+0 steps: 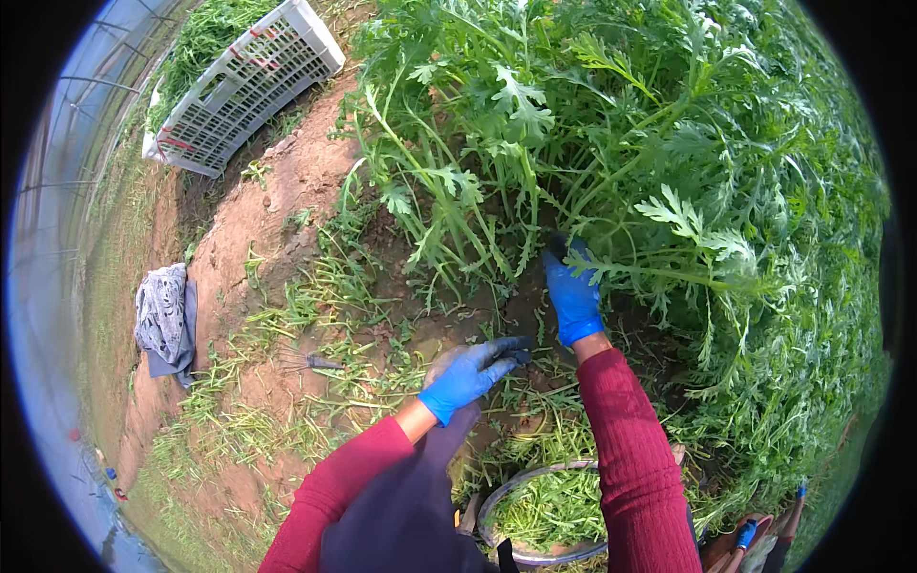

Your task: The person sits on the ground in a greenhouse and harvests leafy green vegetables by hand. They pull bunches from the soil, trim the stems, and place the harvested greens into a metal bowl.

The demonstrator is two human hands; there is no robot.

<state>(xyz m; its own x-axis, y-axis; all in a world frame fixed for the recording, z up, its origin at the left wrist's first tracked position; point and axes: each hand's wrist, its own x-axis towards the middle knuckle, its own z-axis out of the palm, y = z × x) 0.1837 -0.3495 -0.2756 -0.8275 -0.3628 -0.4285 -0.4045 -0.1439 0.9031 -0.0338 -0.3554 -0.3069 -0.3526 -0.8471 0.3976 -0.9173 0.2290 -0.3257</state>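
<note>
My right hand (574,295), in a blue glove, reaches to the base of leafy green plants (530,165) with lobed leaves, which look like crown daisy. Its fingertips are dark and partly in shadow among the stems, so whether they grip one cannot be told. Lower and to the left, my left hand (464,377), also in a blue glove with dark-stained fingers, hovers over the soil with thumb and fingers apart. Nothing shows in it. Below my hands, partly behind my right sleeve, stands a round basin (486,510) filled with cut greens (548,505).
A white plastic crate (243,93) of greens stands tilted at upper left. Cloth (168,322) lies on the soil at left. What looks like a small wire-tined hand rake (315,361) rests among scattered stems (279,415). Another person's gloved hand (746,534) shows at lower right.
</note>
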